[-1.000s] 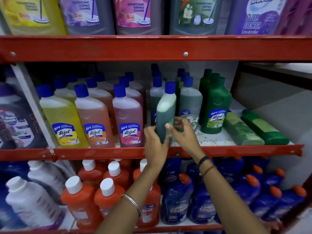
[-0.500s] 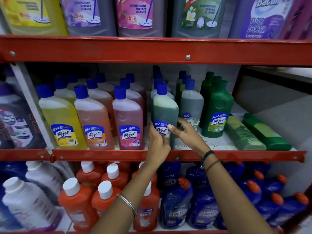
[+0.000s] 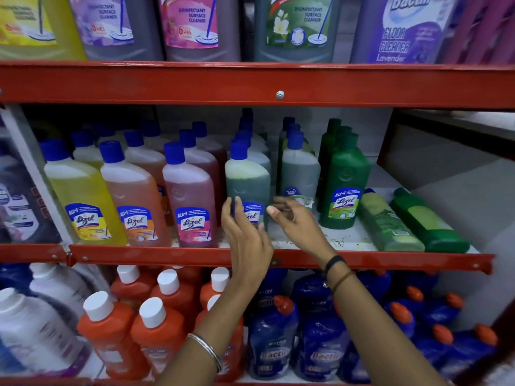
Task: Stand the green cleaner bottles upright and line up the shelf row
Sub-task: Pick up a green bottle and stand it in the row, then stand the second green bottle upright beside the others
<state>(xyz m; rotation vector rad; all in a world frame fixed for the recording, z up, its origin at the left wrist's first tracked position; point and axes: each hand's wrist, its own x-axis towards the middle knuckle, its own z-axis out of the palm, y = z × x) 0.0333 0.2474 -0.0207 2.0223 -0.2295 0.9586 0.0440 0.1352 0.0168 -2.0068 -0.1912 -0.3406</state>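
Green bottle: a blue-capped green cleaner bottle (image 3: pixel 246 182) stands upright at the front of the middle shelf (image 3: pixel 172 253), just right of the pink bottle (image 3: pixel 189 196), its label facing out.
Left hand: the left hand (image 3: pixel 246 232) is in front of the bottle's lower left, fingers spread and loose, fingertips at the label edge; whether they touch it I cannot tell. It grips nothing.
Right hand: the right hand (image 3: pixel 295 221) hangs just right of the bottle, fingers open and curled, apart from it and holding nothing.
Change: a second ago the bottle was turned edge-on between both hands; half a second ago it faced front with both hands on its base. Now it stands by itself and both hands have let go and drawn back a little.
Neighbours right: behind the right hand stands a second blue-capped green bottle (image 3: pixel 299 168), then a row of dark green bottles (image 3: pixel 345 185) running to the far wall, all upright.
Fallen bottles: at the right end of the shelf a pale green bottle (image 3: pixel 387 221) and a dark green bottle (image 3: pixel 426 221) lie on their sides, side by side, caps pointing far.
Neighbours left: orange (image 3: pixel 136 196) and yellow (image 3: pixel 83 196) bottles stand upright in line with the pink one.
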